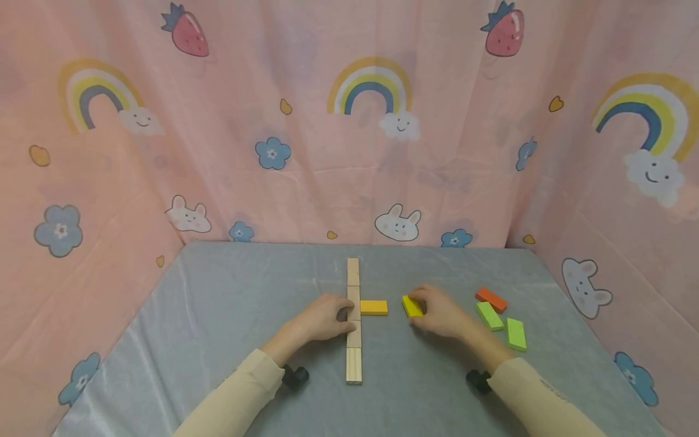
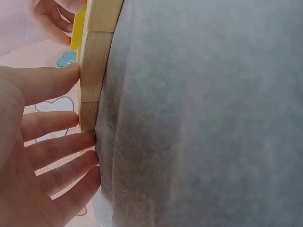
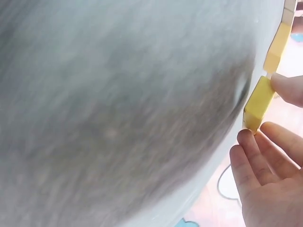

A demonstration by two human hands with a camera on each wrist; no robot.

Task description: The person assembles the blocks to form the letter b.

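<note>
Several plain wooden blocks [image 1: 354, 364] lie end to end in a straight row running away from me. An orange-yellow block [image 1: 374, 308] extends from the row's right side, near its middle. With fairly straight fingers, my left hand [image 1: 322, 318] touches the left side of the row; the left wrist view shows its thumb against a wooden block [image 2: 92, 66]. To the right, my right hand [image 1: 441, 312] pinches a yellow block [image 1: 411, 306] between thumb and fingers. In the right wrist view that yellow block [image 3: 259, 101] is tilted, just apart from the orange-yellow block [image 3: 278, 47].
Right of my right hand lie a red-orange block [image 1: 491, 299] and two green blocks, one nearer the hand [image 1: 489, 316] and another green block [image 1: 516, 334]. A grey cloth [image 1: 246, 273] covers the table. Pink patterned curtains [image 1: 306, 200] enclose the back and sides.
</note>
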